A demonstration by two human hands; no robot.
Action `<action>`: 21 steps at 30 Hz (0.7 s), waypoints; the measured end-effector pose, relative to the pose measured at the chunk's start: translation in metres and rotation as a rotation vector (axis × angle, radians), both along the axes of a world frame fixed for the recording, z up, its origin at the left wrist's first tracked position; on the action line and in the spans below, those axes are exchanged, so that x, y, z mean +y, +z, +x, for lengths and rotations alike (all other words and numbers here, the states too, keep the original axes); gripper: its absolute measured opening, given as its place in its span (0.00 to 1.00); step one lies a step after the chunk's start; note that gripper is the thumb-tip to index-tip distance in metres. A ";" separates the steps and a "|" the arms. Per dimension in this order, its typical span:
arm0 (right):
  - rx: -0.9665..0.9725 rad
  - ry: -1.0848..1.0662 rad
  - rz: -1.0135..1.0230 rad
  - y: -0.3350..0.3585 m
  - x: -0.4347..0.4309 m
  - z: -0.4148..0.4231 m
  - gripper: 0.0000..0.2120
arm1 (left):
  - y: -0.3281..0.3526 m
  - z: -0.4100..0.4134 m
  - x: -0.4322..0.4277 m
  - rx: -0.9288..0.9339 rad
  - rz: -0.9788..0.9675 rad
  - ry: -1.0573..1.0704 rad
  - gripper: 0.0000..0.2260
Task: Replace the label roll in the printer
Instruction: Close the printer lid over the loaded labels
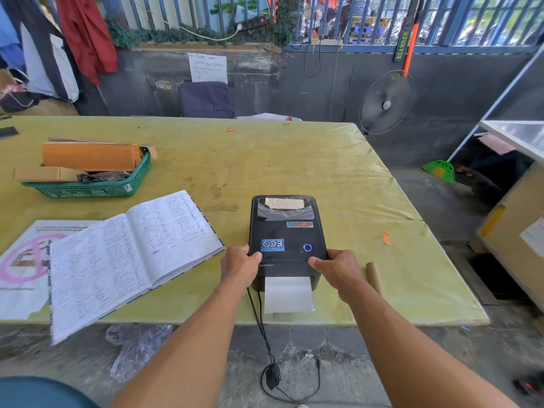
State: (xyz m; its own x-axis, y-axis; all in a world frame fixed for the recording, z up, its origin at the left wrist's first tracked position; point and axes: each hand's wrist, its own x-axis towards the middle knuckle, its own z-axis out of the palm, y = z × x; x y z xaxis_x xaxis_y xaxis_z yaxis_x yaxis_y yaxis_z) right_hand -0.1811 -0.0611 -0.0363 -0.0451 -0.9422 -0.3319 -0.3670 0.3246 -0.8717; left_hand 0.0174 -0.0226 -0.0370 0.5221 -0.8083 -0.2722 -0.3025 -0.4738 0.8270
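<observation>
A black label printer (287,231) stands near the front edge of the yellow-green table (265,160), lid down, a blue ring light lit on top. A white label strip (288,294) hangs out of its front slot. My left hand (240,267) grips the printer's front left corner, thumb on the lid. My right hand (338,270) grips the front right corner the same way. A bare brown cardboard core (375,276) lies on the table just right of my right hand. A roll shows dimly through the lid's window (285,208).
An open handwritten ledger (126,254) lies left of the printer, over a poster (23,266). A green basket (91,184) with boxes sits at the far left. Black cables (265,334) drop from the printer to the floor. A fan (385,103) and shelving (515,136) stand to the right.
</observation>
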 end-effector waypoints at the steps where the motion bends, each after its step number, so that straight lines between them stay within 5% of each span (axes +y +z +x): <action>1: -0.002 0.000 -0.005 0.000 0.000 0.000 0.09 | -0.001 0.000 -0.001 0.007 -0.005 0.001 0.19; 3: -0.002 0.002 -0.016 0.000 0.001 0.001 0.09 | -0.002 0.001 -0.001 0.016 0.000 -0.005 0.12; 7: -0.011 -0.002 -0.023 0.001 0.002 0.002 0.10 | -0.001 0.002 0.001 0.039 -0.006 0.007 0.24; 21: 0.019 0.005 0.010 0.004 0.001 0.001 0.06 | 0.000 0.000 0.000 0.032 0.006 0.023 0.24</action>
State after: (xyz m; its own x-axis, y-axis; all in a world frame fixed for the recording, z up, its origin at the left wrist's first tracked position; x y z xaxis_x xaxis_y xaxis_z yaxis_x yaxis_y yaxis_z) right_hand -0.1796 -0.0603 -0.0319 -0.0468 -0.9390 -0.3407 -0.3850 0.3317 -0.8613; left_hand 0.0178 -0.0225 -0.0368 0.5310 -0.7949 -0.2937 -0.2648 -0.4849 0.8335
